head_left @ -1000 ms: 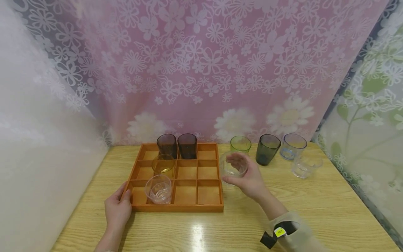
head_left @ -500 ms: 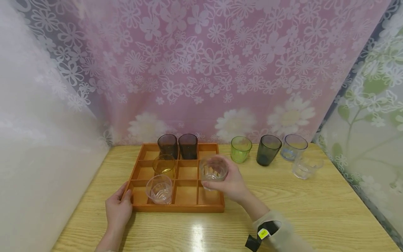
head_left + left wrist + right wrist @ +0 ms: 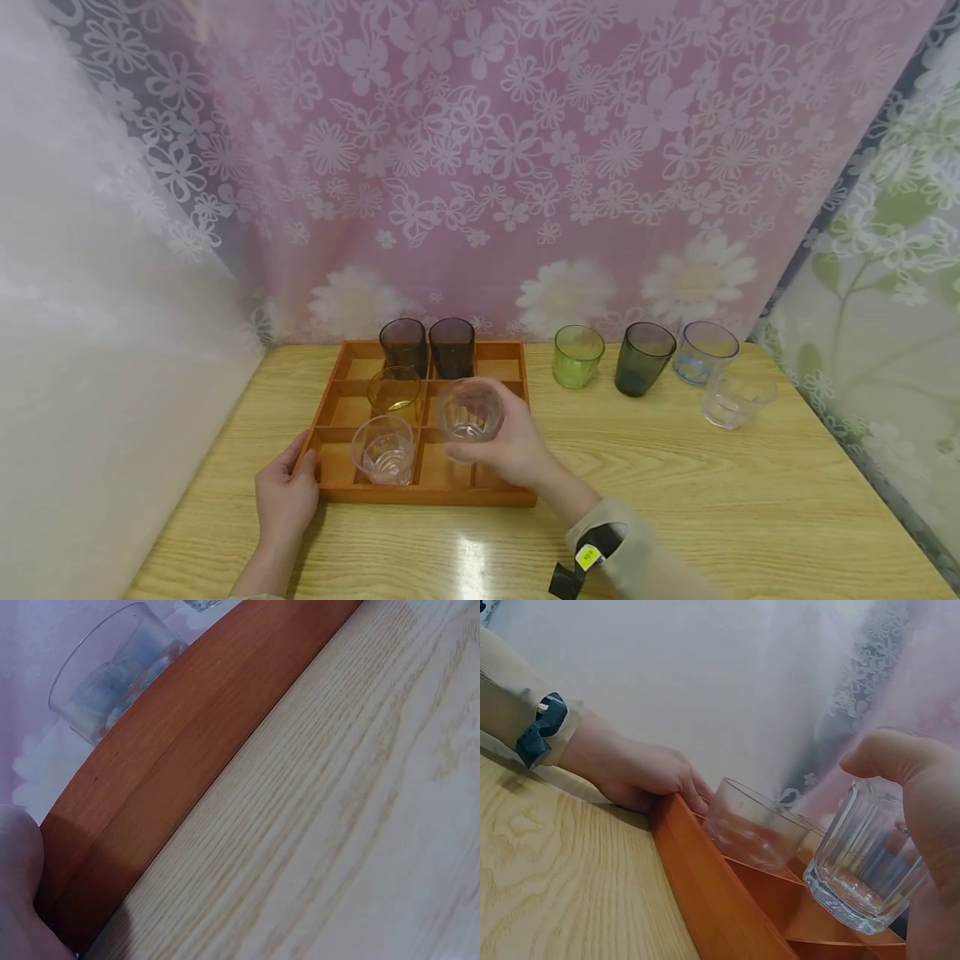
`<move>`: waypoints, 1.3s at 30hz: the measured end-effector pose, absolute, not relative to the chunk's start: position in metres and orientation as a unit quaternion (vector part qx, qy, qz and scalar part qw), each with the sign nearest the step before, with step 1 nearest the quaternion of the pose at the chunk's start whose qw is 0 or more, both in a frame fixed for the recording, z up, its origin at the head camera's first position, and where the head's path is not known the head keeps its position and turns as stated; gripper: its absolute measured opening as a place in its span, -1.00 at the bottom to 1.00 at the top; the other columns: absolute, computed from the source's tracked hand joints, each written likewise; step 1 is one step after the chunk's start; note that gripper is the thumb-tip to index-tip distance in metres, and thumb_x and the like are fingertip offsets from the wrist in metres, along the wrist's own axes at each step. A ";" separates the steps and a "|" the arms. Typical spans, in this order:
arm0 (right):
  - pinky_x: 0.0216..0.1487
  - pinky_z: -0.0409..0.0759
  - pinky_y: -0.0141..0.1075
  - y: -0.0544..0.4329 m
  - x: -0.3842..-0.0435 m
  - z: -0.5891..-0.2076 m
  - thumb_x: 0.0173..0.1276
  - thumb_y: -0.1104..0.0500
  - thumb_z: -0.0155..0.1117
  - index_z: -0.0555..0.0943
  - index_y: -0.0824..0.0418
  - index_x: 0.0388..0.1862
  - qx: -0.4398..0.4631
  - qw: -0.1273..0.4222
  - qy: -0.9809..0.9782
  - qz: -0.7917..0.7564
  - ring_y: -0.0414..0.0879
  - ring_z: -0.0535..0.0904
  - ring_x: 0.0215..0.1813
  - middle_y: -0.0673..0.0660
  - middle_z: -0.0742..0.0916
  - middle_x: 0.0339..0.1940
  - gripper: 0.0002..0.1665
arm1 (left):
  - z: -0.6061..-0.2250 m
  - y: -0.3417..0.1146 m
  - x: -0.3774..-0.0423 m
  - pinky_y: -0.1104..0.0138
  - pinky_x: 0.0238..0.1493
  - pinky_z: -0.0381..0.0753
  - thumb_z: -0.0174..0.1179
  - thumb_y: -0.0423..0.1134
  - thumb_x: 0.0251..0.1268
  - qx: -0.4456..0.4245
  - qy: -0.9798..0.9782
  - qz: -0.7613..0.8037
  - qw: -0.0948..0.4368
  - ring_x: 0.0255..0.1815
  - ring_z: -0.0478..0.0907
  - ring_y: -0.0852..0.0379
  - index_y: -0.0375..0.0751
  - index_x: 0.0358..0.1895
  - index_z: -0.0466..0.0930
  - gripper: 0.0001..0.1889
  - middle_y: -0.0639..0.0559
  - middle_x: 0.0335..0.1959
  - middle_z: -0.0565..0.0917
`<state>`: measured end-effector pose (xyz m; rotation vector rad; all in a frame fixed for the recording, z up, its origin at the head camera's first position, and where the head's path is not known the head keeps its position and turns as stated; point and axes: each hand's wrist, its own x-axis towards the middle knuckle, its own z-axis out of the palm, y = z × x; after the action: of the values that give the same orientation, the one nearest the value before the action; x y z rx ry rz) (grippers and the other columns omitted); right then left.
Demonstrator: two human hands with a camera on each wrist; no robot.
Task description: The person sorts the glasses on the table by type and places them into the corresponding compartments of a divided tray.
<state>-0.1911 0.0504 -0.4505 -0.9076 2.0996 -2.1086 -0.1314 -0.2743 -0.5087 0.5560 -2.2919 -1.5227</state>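
Note:
My right hand (image 3: 504, 437) grips a clear faceted glass (image 3: 469, 421), thumb on the near side and fingers round the back. In the right wrist view the glass (image 3: 862, 862) is tilted over the wooden divided tray (image 3: 727, 900), its base overlapping the compartments. On the tray's (image 3: 427, 496) left front corner my left hand (image 3: 288, 492) holds the rim, thumb on top. A clear glass (image 3: 384, 454) stands in the front row, second compartment from the left. Behind it is an amber glass (image 3: 395, 396). Two dark glasses (image 3: 403, 346) stand in the back row.
Right of the tray, a green glass (image 3: 577, 358), a dark grey glass (image 3: 643, 362), a bluish glass (image 3: 703, 354) and another clear glass (image 3: 735, 400) stand on the wood-grain table (image 3: 675, 475). A pink floral curtain (image 3: 487, 167) hangs behind.
My right hand has carried the clear glass leftward, from beside the tray's right edge to over its third column. The left hand stays on the tray corner.

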 end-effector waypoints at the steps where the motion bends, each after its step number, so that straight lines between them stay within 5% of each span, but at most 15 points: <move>1: 0.42 0.46 0.19 0.048 -0.191 -0.451 0.07 0.39 0.70 0.48 0.34 0.38 -0.295 0.016 0.673 -0.678 0.25 0.53 0.35 0.25 0.66 0.28 -0.11 | -0.509 -0.274 -0.131 0.30 0.35 0.44 0.11 -0.38 0.62 0.195 -0.805 -0.536 0.165 0.47 0.40 -0.15 -0.37 0.48 0.49 -0.55 -0.29 0.41 0.53; 14: 0.40 0.48 0.17 0.028 -0.189 -0.467 0.07 0.41 0.71 0.43 0.37 0.42 -0.295 0.055 0.663 -0.686 0.23 0.53 0.35 0.33 0.62 0.30 -0.05 | -0.511 -0.275 -0.132 0.80 -0.01 0.31 0.12 -0.39 0.61 0.190 -0.801 -0.542 0.170 0.47 0.41 -0.16 -0.37 0.47 0.50 -0.55 -0.30 0.40 0.54; 34: 0.45 0.47 -0.04 0.026 -0.185 -0.481 -0.08 0.13 0.86 0.49 0.18 0.42 -0.257 0.056 0.763 -0.590 -0.02 0.57 0.33 0.09 0.68 0.28 0.07 | -0.513 -0.274 -0.133 0.79 0.02 0.31 0.13 -0.37 0.62 0.191 -0.800 -0.543 0.168 0.48 0.39 -0.15 -0.36 0.48 0.49 -0.55 -0.28 0.41 0.54; 39: 0.49 0.43 -0.05 0.026 -0.183 -0.479 -0.09 0.17 0.86 0.42 0.27 0.48 -0.260 0.048 0.774 -0.575 0.00 0.55 0.39 0.12 0.67 0.33 0.16 | -0.512 -0.275 -0.133 0.40 0.36 0.43 0.13 -0.36 0.62 0.198 -0.802 -0.538 0.168 0.48 0.39 -0.14 -0.35 0.47 0.50 -0.55 -0.26 0.41 0.54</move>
<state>-0.1831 0.0258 -0.4788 -0.7940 2.3590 -1.7541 -0.1329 -0.2746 -0.5124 0.5623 -2.2809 -1.5296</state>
